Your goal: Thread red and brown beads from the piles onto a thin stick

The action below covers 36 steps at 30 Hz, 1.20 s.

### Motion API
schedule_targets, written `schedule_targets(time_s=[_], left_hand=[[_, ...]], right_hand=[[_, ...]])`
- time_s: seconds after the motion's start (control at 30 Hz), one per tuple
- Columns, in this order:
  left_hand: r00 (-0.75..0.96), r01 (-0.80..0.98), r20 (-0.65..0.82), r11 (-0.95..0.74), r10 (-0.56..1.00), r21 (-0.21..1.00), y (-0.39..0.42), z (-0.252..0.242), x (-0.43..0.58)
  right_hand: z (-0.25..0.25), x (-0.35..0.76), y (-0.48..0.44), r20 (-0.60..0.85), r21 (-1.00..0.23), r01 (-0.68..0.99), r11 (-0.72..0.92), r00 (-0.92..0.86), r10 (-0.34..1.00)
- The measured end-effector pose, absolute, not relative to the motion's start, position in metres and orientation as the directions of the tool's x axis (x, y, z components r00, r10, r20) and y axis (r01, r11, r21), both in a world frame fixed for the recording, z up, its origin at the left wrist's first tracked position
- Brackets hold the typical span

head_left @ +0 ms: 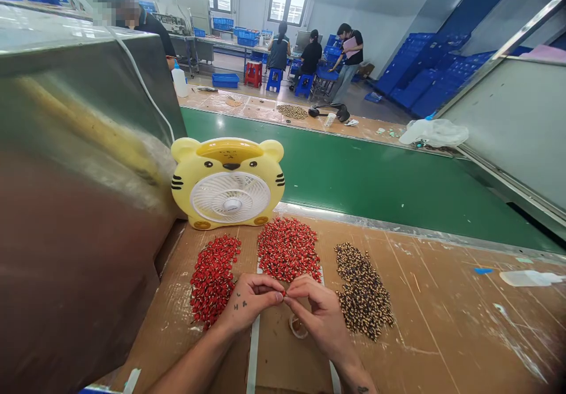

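My left hand (253, 301) pinches a small red piece (283, 294) between thumb and forefinger. From the other side, the fingertips of my right hand (315, 305) close on that same piece, so both hands meet at it. Just beyond them lies a heap of small red pieces (288, 246) with pale bits among them. A second red heap (212, 279) sits left of my left hand. Right of my right hand is a heap of small black-and-tan pieces (363, 291). Under my right hand, a small clear round dish (298, 327) shows in part.
A yellow animal-faced fan (228, 184) stands behind the heaps, next to a large metal housing (79, 205) on the left. A green conveyor belt (375, 176) crosses behind the cardboard-covered bench (442, 323). A white squeeze bottle (530, 278) lies at right. Several people are farther back.
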<state>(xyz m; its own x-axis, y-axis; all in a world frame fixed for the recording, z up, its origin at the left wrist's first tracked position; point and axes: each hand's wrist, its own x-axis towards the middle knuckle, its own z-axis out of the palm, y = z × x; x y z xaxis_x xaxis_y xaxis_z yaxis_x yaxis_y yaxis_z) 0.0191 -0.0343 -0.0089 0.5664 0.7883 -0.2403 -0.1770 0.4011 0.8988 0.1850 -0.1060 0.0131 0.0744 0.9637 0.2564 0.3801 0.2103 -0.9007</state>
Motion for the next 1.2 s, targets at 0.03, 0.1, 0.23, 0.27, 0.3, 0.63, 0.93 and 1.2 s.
schedule_targets(time_s=[0.03,0.1,0.23,0.27,0.3,0.63,0.93,1.2], left_hand=[[0.565,-0.178,-0.242,0.404,0.789,0.897,-0.034,-0.009,0.019],[0.562,-0.179,-0.244,0.404,0.79,0.897,-0.035,-0.008,0.019],[0.563,-0.163,-0.221,0.369,0.796,0.915,-0.034,-0.007,0.019],[0.562,-0.158,-0.216,0.361,0.798,0.919,-0.033,-0.006,0.019],[0.562,-0.153,-0.215,0.356,0.798,0.922,-0.033,-0.006,0.019],[0.543,-0.151,-0.278,0.418,0.793,0.896,-0.035,-0.005,0.02],[0.569,-0.208,-0.271,0.455,0.777,0.866,-0.036,-0.008,0.018],[0.518,-0.16,-0.246,0.376,0.819,0.913,-0.032,-0.013,0.018]], right_hand=[[0.013,0.184,-0.106,0.251,-0.906,0.37,0.205,0.082,0.964],[0.013,0.183,-0.106,0.239,-0.916,0.354,0.189,0.103,0.966],[0.015,0.183,-0.106,0.225,-0.917,0.357,0.177,0.095,0.97],[0.016,0.183,-0.106,0.225,-0.911,0.37,0.181,0.08,0.971],[0.018,0.184,-0.106,0.227,-0.903,0.387,0.185,0.064,0.972],[0.03,0.191,-0.108,0.22,-0.841,0.507,0.19,0.0,0.975],[0.03,0.185,-0.108,0.18,-0.862,0.48,0.164,-0.013,0.984],[0.021,0.179,-0.103,0.199,-0.865,0.482,0.139,0.076,0.977]])
